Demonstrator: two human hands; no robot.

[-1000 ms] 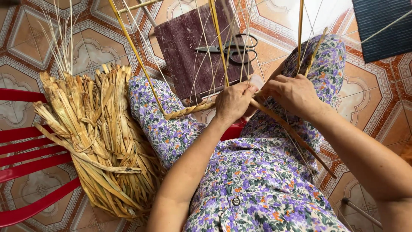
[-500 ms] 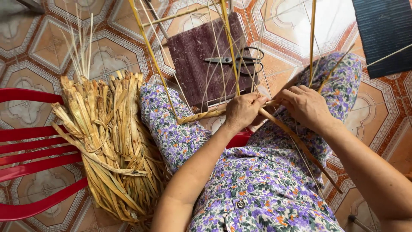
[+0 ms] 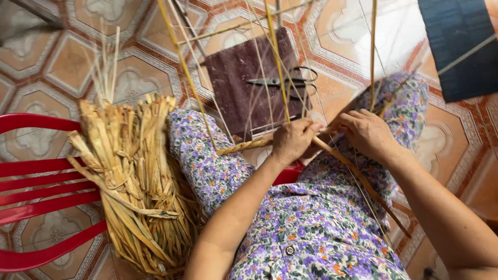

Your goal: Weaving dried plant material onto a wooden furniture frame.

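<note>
Fingers (image 3: 311,127) of both hands are pinching the braided straw strand (image 3: 244,147) above the lap, left hand (image 3: 293,141) gripping the finished braid taut while right hand (image 3: 367,134) is feeding thin reeds (image 3: 277,62); scissors (image 3: 282,81) are lying beyond on the floor (image 3: 124,72).

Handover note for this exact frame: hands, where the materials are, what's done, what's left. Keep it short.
Left hand: pinching the end of a twisted straw cord at the upright canes.
Right hand: gripping a slanted cane beside it.
Straw bundle lies on the red chair at the left; scissors sit on a dark mat on the floor.
Done: a short length of cord woven in.
Left: most of the canes are bare.
</note>
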